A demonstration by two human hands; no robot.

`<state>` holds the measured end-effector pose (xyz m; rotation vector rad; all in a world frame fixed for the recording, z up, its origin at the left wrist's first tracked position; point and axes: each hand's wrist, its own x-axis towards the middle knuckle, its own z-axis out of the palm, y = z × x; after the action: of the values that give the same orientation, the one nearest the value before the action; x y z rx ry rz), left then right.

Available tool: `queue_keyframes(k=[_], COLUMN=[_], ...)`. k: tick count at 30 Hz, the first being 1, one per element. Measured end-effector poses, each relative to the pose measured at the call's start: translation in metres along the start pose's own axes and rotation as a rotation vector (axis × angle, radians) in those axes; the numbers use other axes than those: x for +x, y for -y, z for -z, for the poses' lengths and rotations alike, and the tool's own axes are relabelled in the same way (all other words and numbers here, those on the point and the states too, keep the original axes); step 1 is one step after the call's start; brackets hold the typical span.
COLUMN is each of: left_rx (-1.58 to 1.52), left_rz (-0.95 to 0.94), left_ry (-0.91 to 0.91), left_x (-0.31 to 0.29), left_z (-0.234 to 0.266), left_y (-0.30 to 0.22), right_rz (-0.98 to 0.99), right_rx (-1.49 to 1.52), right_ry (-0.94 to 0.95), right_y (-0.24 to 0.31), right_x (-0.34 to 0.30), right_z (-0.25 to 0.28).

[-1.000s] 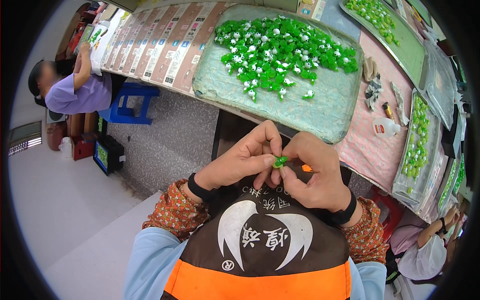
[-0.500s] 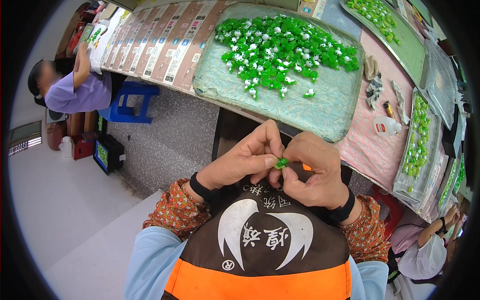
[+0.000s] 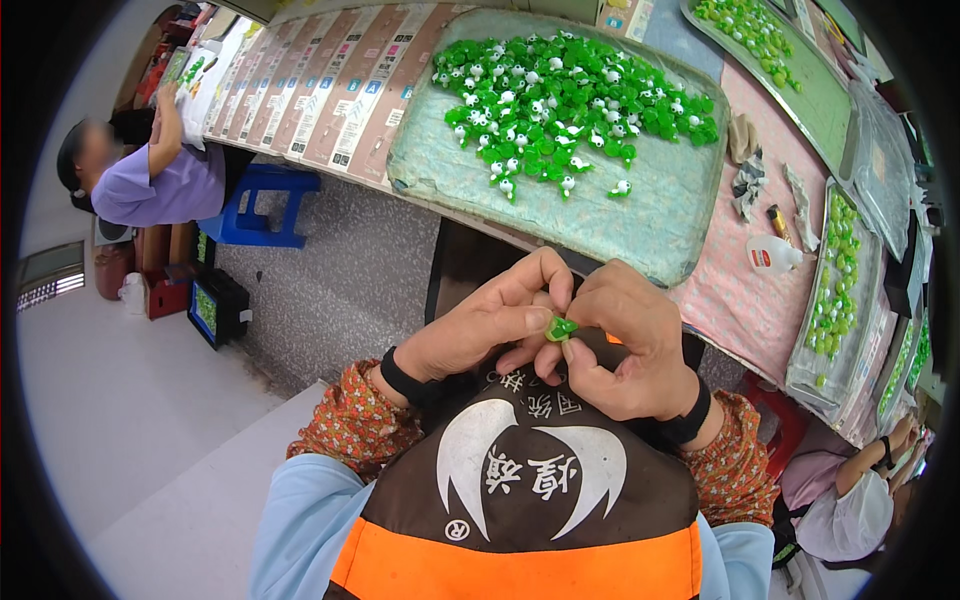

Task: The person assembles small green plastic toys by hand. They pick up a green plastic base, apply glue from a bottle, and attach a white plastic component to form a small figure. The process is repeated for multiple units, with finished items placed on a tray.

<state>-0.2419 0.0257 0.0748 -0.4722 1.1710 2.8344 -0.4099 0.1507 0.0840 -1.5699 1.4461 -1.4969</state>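
Note:
Between my fingertips, in front of my apron, is a small shiny green plastic piece (image 3: 561,328). My left hand (image 3: 500,312) pinches it from the left with thumb and fingers. On its other side my right hand (image 3: 632,340) is closed, thumb and forefinger pressed at the piece. Its finer shape is partly covered by the fingers. Beyond my hands lies a large tray (image 3: 640,225) with a pale blue-green lining. Heaped on its far part are many small green pieces with white ball-shaped parts (image 3: 560,100).
Right of the tray are a white bottle (image 3: 773,254), a small dark tube (image 3: 779,222) and crumpled scraps (image 3: 748,183) on pink cloth. Another tray (image 3: 792,368) holds more green pieces. A person in purple (image 3: 160,185) sits far left near a blue stool (image 3: 265,205); another person (image 3: 850,500) is at lower right.
The green piece has turned between my fingertips and shows more of its surface. My fingers have shifted slightly around it; both hands stay in about the same place.

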Motion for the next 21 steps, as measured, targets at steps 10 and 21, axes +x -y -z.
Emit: queue_keyframes(k=[10, 21], left_rx=[-0.004, -0.136], left_rz=[-0.019, -0.060], left_ry=[0.042, 0.052], left_x=[0.004, 0.007], left_z=[0.003, 0.003], left_y=[0.003, 0.009], right_rz=[0.055, 0.075], right_rx=[-0.089, -0.081], right_ry=[-0.013, -0.044], right_y=[-0.001, -0.006], right_x=[-0.001, -0.001], right_z=[-0.001, -0.005])
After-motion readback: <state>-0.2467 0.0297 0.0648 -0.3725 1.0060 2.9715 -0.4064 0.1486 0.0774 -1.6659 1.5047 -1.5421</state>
